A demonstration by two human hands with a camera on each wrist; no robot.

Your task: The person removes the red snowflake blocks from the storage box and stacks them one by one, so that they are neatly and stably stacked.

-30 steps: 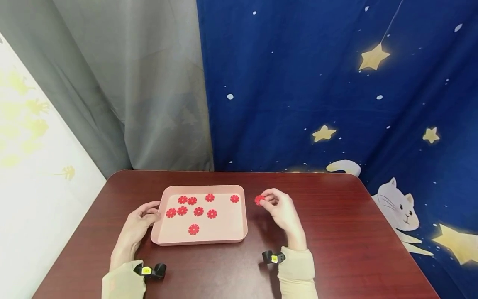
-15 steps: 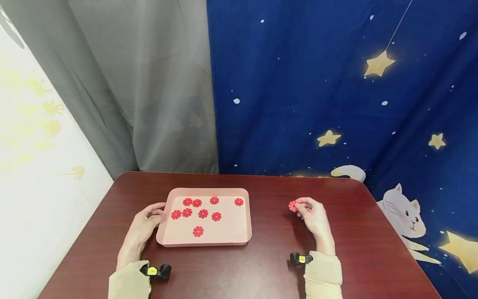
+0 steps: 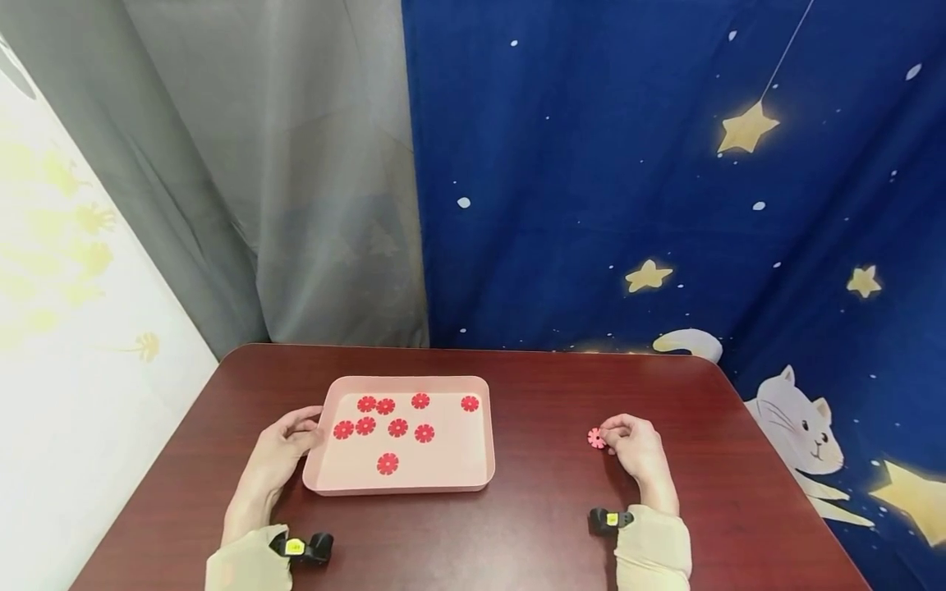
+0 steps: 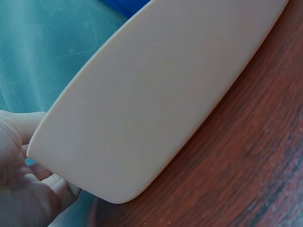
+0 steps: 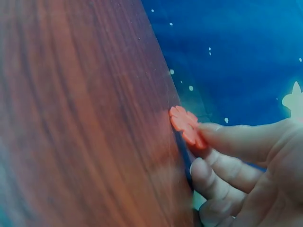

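One red disc [image 3: 595, 438] sits pinched in the right hand [image 3: 640, 451].

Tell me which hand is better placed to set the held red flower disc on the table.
Probably the right hand: its fingers pinch the disc over the table, while the left hand holds the tray's side.

Curtained indoor nook: starry blue curtain [image 3: 532, 246], grey drape [image 3: 332, 180]
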